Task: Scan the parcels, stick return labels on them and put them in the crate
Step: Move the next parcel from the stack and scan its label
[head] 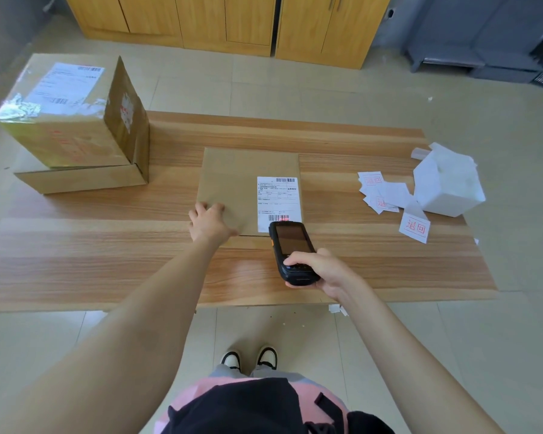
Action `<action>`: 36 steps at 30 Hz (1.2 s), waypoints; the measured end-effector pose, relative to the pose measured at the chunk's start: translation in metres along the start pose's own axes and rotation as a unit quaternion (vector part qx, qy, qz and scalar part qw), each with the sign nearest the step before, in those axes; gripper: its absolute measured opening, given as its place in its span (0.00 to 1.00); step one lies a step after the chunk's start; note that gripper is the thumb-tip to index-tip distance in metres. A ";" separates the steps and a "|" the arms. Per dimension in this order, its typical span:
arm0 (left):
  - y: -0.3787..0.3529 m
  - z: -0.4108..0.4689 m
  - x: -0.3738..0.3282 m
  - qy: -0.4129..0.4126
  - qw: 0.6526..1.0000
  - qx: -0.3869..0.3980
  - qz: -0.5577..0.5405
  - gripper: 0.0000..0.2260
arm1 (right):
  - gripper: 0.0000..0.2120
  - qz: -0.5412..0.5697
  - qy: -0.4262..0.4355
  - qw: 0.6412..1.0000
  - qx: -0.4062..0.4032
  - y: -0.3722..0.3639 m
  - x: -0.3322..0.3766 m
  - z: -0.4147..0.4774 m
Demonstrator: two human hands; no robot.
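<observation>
**Right hand grips scanner, left hand steadies parcel**

Right hand [323, 270] is wrapped round the scanner's [292, 252] butt, thumb on its keys. Left hand [210, 222] lies flat, fingers spread, holding nothing, and presses the parcel's [232, 177] near left corner.

The parcel lies flat at the middle of the table [107, 261], with its label [278, 198] facing up along its right side. The label's long axis runs from the table's near edge to its far edge, print upright to the person. The parcel looks close to square, so I cannot tell its own long axis. The scanner points away from the person and slightly left, its nose at the near barcode [279, 218], where a red glow shows.

Risks, as I judge them:
- The nose sits very close and covers part of the label's near edge, so the read may fail.
- The label's far end carries a second barcode, and a raised beam could catch that instead.
- If the left hand lifts, the thin parcel may slide.

Return labels [386, 195] lie at the table's right end, boxes [72, 120] at its left. No crate plainly shows.
</observation>
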State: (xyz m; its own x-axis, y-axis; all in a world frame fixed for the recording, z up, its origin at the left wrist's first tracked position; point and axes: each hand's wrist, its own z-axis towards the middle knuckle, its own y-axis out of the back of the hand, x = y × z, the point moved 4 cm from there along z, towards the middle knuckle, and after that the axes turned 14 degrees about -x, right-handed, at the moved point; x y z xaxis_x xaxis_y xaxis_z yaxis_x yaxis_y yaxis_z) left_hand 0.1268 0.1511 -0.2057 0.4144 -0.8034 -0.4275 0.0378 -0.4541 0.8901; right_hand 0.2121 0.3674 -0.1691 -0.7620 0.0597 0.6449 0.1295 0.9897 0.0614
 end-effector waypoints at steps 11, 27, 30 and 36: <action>-0.001 -0.001 0.001 -0.006 1.000 0.000 -0.003 0.31 | 0.29 -0.007 0.011 1.000 0.002 0.001 -0.004 -0.008; -0.003 0.000 0.002 -0.002 1.000 0.002 -0.021 0.31 | 0.21 0.035 0.050 0.995 -0.085 0.019 0.009 0.013; -0.003 0.001 0.001 0.001 1.000 0.000 -0.022 0.31 | 0.17 0.018 0.091 0.987 -0.134 0.032 0.019 0.024; -0.004 0.002 0.001 0.005 1.000 0.000 -0.023 0.31 | 0.24 -0.054 0.083 0.977 -0.189 0.055 0.010 0.052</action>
State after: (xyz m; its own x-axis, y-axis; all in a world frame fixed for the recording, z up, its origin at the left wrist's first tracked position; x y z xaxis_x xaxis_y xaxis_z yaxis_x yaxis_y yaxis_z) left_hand 0.1255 0.1508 -0.2099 0.4215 -0.7776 -0.4667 0.0573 -0.4907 0.8694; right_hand 0.1788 0.4295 -0.1990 -0.6754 -0.0947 0.7313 0.3034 0.8682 0.3927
